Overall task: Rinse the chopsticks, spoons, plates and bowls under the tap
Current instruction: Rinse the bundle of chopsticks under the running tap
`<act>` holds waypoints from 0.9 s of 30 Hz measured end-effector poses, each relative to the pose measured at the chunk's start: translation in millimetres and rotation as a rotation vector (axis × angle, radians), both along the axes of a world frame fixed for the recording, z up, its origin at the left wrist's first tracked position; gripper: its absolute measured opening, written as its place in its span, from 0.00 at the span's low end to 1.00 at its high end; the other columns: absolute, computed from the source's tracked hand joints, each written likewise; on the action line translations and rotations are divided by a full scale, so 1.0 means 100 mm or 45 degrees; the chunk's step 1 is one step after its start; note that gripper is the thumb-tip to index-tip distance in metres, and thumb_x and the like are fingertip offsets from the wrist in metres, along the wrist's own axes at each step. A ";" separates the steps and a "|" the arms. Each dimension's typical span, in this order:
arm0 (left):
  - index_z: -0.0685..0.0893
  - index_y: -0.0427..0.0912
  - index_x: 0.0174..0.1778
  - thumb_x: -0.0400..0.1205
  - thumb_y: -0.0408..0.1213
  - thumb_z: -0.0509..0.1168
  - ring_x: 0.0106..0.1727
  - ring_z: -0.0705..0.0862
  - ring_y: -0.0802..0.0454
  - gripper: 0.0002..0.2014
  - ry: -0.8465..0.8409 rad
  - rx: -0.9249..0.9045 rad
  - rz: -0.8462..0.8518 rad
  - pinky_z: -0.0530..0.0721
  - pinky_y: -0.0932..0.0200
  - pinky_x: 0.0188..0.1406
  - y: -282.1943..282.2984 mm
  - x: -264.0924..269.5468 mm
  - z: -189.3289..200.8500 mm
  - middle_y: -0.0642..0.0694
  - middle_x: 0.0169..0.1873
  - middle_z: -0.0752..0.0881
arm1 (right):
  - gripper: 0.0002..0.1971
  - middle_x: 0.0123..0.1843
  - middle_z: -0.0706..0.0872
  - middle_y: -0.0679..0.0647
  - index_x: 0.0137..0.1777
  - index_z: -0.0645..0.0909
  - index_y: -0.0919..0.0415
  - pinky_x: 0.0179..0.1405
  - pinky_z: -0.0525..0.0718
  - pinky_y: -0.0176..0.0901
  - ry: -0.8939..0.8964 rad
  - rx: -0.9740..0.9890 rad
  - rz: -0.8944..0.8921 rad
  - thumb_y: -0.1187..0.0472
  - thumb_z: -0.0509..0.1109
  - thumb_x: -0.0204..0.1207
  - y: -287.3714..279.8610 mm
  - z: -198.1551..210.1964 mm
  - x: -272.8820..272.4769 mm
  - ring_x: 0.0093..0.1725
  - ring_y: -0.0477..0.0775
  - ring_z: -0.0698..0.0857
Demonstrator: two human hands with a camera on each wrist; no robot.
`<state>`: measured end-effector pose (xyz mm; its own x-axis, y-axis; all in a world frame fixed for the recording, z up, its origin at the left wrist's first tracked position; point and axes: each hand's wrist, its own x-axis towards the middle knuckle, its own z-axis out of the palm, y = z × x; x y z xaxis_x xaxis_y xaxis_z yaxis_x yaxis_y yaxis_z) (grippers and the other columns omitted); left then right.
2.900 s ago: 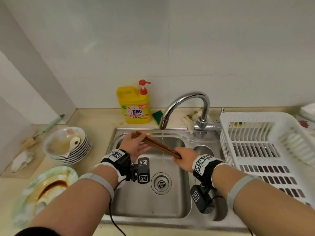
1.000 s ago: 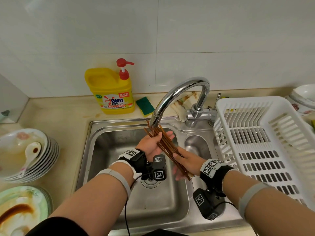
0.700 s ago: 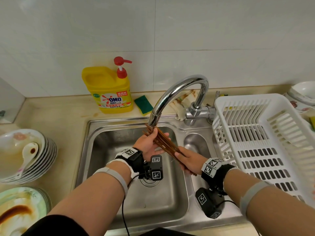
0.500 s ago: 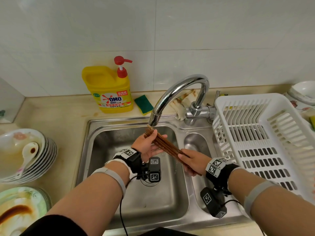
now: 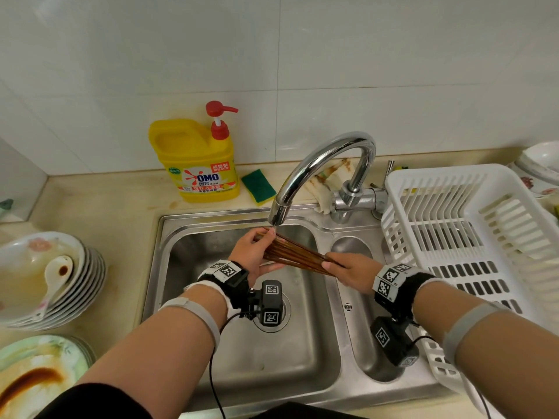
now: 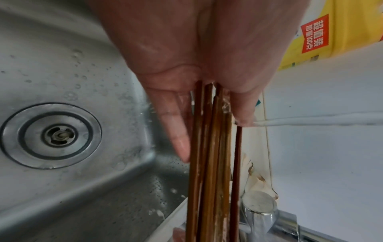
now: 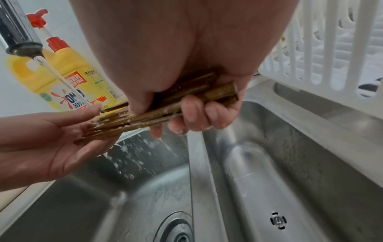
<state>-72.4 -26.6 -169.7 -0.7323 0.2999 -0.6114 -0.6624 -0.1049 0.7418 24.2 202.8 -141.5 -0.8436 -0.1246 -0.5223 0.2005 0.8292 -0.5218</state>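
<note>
A bundle of several brown chopsticks (image 5: 298,256) lies nearly level over the steel sink (image 5: 242,373). My right hand (image 5: 344,272) grips its thick ends, fingers curled round them (image 7: 196,114). My left hand (image 5: 257,252) holds the thin ends (image 6: 209,163) between thumb and straight fingers, just under the tap's spout (image 5: 278,214). A thin stream of water (image 7: 62,80) hits my left thumb and the chopstick tips (image 7: 107,114). A stack of dirty bowls (image 5: 87,285) with a white spoon (image 5: 59,270) sits left of the sink. A sauce-stained plate (image 5: 30,373) lies in front of it.
A white dish rack (image 5: 484,237) stands right of the sink, over part of the small basin (image 5: 363,343). Behind the sink stand a yellow detergent bottle (image 5: 196,164), a green sponge (image 5: 257,184) and a stained rag (image 5: 329,179). More bowls (image 5: 541,167) sit at the far right.
The bundle has swung from a steep fan to a flatter, tighter bunch. My right hand has moved right and my left hand has slid up to the tips under the spout.
</note>
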 end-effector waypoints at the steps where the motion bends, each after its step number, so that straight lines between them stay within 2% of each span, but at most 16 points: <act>1: 0.84 0.40 0.60 0.85 0.43 0.71 0.53 0.92 0.38 0.13 -0.006 -0.006 -0.029 0.92 0.40 0.48 -0.01 -0.01 0.01 0.38 0.50 0.90 | 0.11 0.34 0.77 0.43 0.56 0.76 0.50 0.46 0.74 0.41 -0.014 0.019 0.018 0.48 0.55 0.92 0.01 0.01 -0.01 0.34 0.39 0.77; 7: 0.79 0.41 0.52 0.86 0.31 0.68 0.51 0.93 0.35 0.04 -0.052 0.028 -0.054 0.93 0.44 0.46 0.00 -0.05 0.01 0.34 0.50 0.92 | 0.11 0.36 0.78 0.44 0.54 0.74 0.46 0.46 0.74 0.42 -0.015 0.063 0.035 0.45 0.53 0.92 0.05 -0.03 -0.08 0.36 0.40 0.78; 10: 0.78 0.42 0.56 0.87 0.28 0.66 0.53 0.92 0.34 0.07 -0.049 0.102 -0.026 0.93 0.45 0.44 0.01 -0.05 0.02 0.31 0.54 0.91 | 0.11 0.36 0.79 0.44 0.55 0.75 0.46 0.46 0.74 0.43 0.021 0.092 0.051 0.45 0.53 0.91 0.07 -0.06 -0.09 0.37 0.42 0.79; 13: 0.77 0.40 0.59 0.87 0.26 0.64 0.54 0.92 0.36 0.08 -0.064 0.181 -0.008 0.93 0.46 0.45 0.01 -0.04 0.01 0.31 0.54 0.91 | 0.13 0.37 0.79 0.46 0.64 0.76 0.53 0.43 0.76 0.46 0.051 0.096 0.078 0.48 0.54 0.92 0.07 -0.08 -0.09 0.38 0.49 0.81; 16: 0.79 0.36 0.55 0.86 0.23 0.64 0.52 0.93 0.39 0.06 -0.038 0.192 0.016 0.93 0.51 0.44 0.00 -0.06 -0.02 0.30 0.54 0.89 | 0.13 0.37 0.78 0.45 0.67 0.75 0.55 0.35 0.72 0.38 0.070 0.101 0.067 0.50 0.54 0.92 0.05 -0.08 -0.10 0.34 0.44 0.78; 18: 0.81 0.33 0.56 0.85 0.23 0.67 0.51 0.93 0.40 0.06 -0.013 0.147 0.034 0.92 0.54 0.44 0.00 -0.07 -0.04 0.29 0.55 0.89 | 0.13 0.37 0.78 0.44 0.66 0.75 0.56 0.33 0.70 0.33 0.067 0.083 0.043 0.51 0.54 0.92 0.03 -0.09 -0.10 0.34 0.42 0.77; 20: 0.83 0.30 0.59 0.83 0.27 0.71 0.51 0.93 0.42 0.10 -0.005 0.106 0.059 0.92 0.57 0.44 -0.01 -0.07 -0.07 0.30 0.55 0.91 | 0.11 0.37 0.78 0.43 0.61 0.75 0.54 0.33 0.69 0.31 0.057 0.062 0.022 0.51 0.54 0.92 0.02 -0.08 -0.10 0.35 0.41 0.77; 23: 0.85 0.31 0.60 0.83 0.32 0.72 0.51 0.94 0.44 0.12 -0.025 0.092 0.100 0.91 0.60 0.43 -0.02 -0.07 -0.09 0.35 0.50 0.93 | 0.09 0.38 0.78 0.43 0.55 0.72 0.49 0.35 0.70 0.32 0.047 0.030 -0.015 0.49 0.53 0.92 -0.02 -0.08 -0.11 0.37 0.41 0.78; 27: 0.85 0.32 0.63 0.86 0.34 0.69 0.51 0.94 0.45 0.12 -0.037 0.094 0.124 0.92 0.59 0.44 -0.01 -0.06 -0.11 0.36 0.50 0.93 | 0.10 0.39 0.81 0.48 0.54 0.72 0.50 0.37 0.73 0.35 0.046 -0.005 -0.023 0.48 0.53 0.92 -0.05 -0.11 -0.08 0.37 0.46 0.80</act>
<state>-78.0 -28.1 -181.2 -0.7424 0.2733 -0.6117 -0.6675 -0.2234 0.7103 15.7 197.9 -153.0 -0.8640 -0.1111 -0.4911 0.1965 0.8236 -0.5321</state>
